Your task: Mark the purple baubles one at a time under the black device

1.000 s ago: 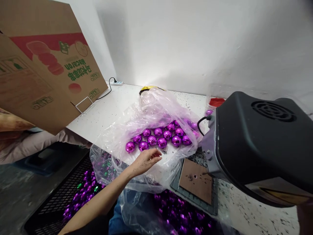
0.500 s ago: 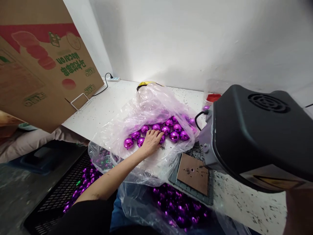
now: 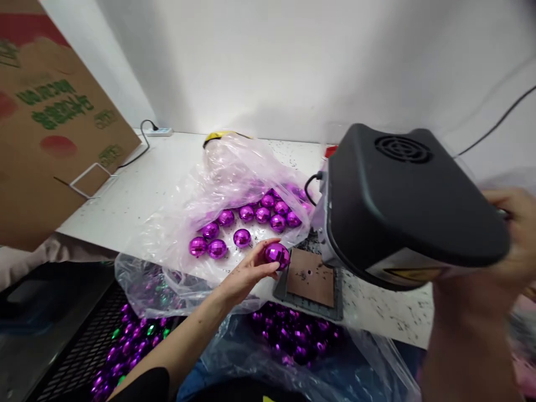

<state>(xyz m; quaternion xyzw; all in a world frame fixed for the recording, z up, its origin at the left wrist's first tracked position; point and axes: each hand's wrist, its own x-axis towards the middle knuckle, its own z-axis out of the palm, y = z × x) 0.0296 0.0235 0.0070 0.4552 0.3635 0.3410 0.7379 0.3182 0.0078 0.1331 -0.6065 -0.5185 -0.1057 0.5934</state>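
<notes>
My left hand (image 3: 255,265) is closed round a shiny purple faceted ball (image 3: 277,255), thumb below and fingers behind it. It is just left of a brown square plate (image 3: 310,274) with a small hole, lying on a dark grey base under a black machine (image 3: 402,206). My right hand (image 3: 513,234), partly blurred, curls round what looks like a handle at the machine's right side; most of the grip is hidden. More purple balls (image 3: 242,238) lie on the table in and before a clear plastic bag (image 3: 176,223).
At the left stands a cardboard box (image 3: 54,134) beside a wire stand (image 3: 90,181). Below the table edge, a black crate (image 3: 62,357) holds purple and green balls, and more purple balls (image 3: 293,335) lie in plastic at my lap. A power strip (image 3: 161,132) sits by the wall.
My left hand has picked up a purple ball from the group and brought it right and toward me, beside the brown plate. The view has shifted right, and my right hand now shows.
</notes>
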